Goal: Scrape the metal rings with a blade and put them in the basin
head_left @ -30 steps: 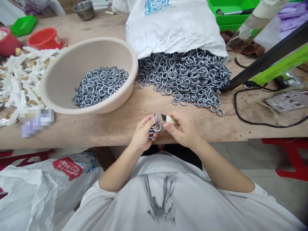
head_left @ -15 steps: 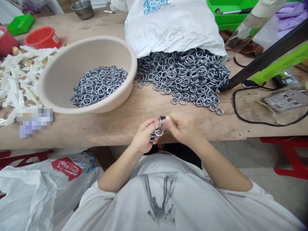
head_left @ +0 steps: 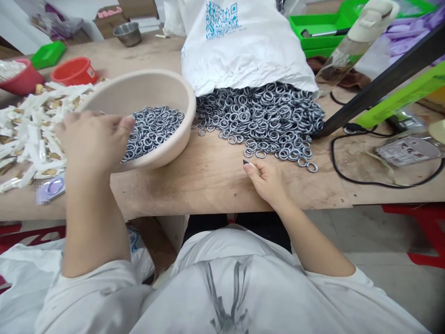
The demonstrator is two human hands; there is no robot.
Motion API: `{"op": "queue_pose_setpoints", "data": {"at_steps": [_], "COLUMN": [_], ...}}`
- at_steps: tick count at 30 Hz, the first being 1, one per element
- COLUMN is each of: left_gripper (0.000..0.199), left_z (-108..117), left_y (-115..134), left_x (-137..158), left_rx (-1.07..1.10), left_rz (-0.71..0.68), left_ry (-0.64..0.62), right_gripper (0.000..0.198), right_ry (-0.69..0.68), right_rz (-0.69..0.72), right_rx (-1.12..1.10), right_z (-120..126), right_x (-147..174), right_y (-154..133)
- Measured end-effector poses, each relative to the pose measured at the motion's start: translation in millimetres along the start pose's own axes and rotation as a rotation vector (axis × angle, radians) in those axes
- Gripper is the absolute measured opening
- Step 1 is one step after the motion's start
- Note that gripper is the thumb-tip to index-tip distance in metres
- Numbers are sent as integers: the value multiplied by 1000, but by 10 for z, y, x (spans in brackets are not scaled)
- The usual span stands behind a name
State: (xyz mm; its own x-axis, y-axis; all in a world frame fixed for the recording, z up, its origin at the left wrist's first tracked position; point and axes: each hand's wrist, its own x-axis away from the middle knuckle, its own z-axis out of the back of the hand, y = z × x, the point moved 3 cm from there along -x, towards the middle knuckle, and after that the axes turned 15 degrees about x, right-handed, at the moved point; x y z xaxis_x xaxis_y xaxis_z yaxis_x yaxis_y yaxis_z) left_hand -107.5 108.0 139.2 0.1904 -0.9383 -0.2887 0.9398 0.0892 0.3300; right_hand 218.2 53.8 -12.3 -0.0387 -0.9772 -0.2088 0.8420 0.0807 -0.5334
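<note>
My left hand (head_left: 93, 139) is over the left side of a beige plastic bowl (head_left: 153, 83), blurred, with its back toward me. Its thumb sticks out to the right, and I cannot see whether anything is under the palm. A heap of grey metal-looking rings (head_left: 158, 125) lies in the bowl. My right hand (head_left: 269, 183) rests by the table's front edge, fingers closed on a small dark-tipped piece (head_left: 245, 163) that points up and left. Just beyond it, a large pile of loose rings (head_left: 264, 116) spills from a white sack (head_left: 243, 55).
White strips (head_left: 34, 130) cover the table's left, beside a red tub (head_left: 74, 72). A purple item (head_left: 52, 188) lies near the front edge. On the right are a slanted black bar (head_left: 375, 88), a cable (head_left: 333, 162), a clear bottle (head_left: 351, 46) and green trays (head_left: 320, 28).
My left hand has gone from the middle, where it held several rings beside my right hand, to the bowl at left. My right hand has shifted slightly right. The camera view has tilted up a little.
</note>
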Motion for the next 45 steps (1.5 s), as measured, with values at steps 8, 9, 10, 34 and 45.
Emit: {"op": "queue_pose_setpoints", "data": {"at_steps": [8, 9, 10, 34, 45], "left_gripper": [34, 33, 33, 33, 56], "left_z": [-131, -201, -309, -1674, -1462], "left_y": [368, 530, 717, 1145, 963], "left_x": [53, 58, 61, 396, 1221], "left_rx": [62, 84, 112, 826, 1602], "left_rz": [-92, -149, -226, -530, 102], "left_ry": [154, 164, 156, -503, -879], "right_gripper": [43, 42, 40, 38, 44], "right_ry": [72, 95, 123, 149, -249], "right_rz": [36, 55, 77, -96, -98], "right_rx": [-29, -43, -58, -340, -876], "right_z": [18, 22, 27, 36, -30], "right_x": [39, 43, 48, -24, 109], "right_y": [36, 34, 31, 149, -383]}}
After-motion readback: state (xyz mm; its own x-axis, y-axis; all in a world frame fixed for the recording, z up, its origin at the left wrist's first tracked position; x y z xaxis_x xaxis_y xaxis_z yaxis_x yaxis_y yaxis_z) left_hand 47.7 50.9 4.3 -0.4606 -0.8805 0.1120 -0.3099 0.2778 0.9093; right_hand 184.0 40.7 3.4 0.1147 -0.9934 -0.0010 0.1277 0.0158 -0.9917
